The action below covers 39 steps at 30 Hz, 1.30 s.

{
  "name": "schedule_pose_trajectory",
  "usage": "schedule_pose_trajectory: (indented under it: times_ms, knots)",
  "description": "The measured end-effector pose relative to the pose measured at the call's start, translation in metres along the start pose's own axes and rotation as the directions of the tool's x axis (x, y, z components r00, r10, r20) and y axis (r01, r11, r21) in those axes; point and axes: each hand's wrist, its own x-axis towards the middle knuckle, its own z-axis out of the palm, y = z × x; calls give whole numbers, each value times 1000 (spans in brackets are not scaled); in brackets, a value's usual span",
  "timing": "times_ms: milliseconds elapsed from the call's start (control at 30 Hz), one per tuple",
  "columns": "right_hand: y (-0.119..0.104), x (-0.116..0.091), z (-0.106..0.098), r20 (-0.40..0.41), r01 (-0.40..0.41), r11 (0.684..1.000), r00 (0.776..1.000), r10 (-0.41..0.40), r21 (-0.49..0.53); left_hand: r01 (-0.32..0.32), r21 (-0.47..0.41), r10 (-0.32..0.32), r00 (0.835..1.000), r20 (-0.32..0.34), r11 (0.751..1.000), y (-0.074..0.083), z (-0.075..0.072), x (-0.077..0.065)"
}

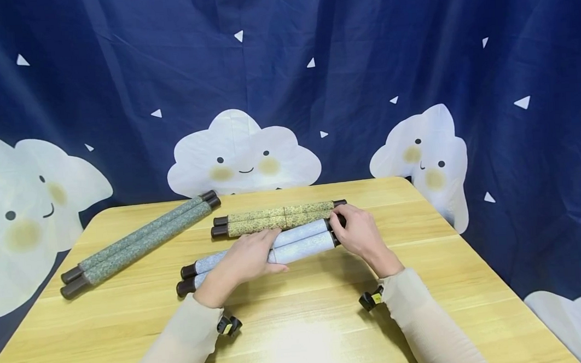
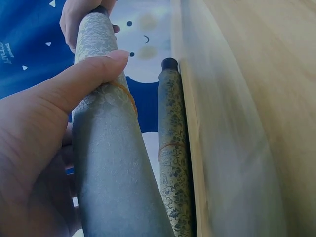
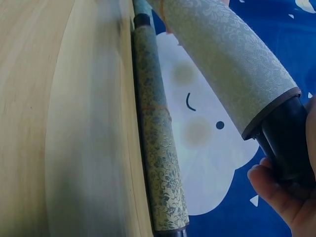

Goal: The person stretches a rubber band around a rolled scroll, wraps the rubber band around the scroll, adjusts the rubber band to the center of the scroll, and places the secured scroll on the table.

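A pale blue brocade hanging scroll (image 1: pixel 304 248), a double roll with dark end knobs and a thin tie cord round it, is held between both hands. My left hand (image 1: pixel 247 258) grips it near the middle, and in the left wrist view the thumb (image 2: pixel 94 71) lies across the top of the roll. At the right end my right hand (image 1: pixel 358 230) holds the dark knob (image 3: pixel 284 138). The wrist views show the roll raised off the tabletop. Just behind it lies a yellow patterned scroll (image 1: pixel 258 225), tied with a cord.
On the wooden table (image 1: pixel 297 318) a green scroll (image 1: pixel 145 241) lies slanted at the left. Behind the table's far edge hangs a dark blue curtain (image 1: pixel 342 47) with cloud faces. A small black camera device (image 1: pixel 229 325) is strapped at the left wrist, another (image 1: pixel 371 299) at the right.
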Motion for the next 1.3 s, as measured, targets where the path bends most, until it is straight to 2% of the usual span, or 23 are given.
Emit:
schedule_pose_trajectory:
  times_ms: [167,667,933,1300]
  knots:
    - [3,1,-2,-1,-20,1000,1000,20,10,23,16,-23,1000,3,1000,-4,1,-1]
    - [8,0,-3,16,-23,1000,1000,23,6,-10,2,10,1000,-3,1000,-4,-1,-2]
    - [11,0,-5,7,-24,1000,1000,24,5,32,-16,-32,999,23,999,-6,-3,-3]
    - [9,1,-6,4,-9,1000,1000,9,7,56,-21,-55,997,49,998,-5,-9,-6]
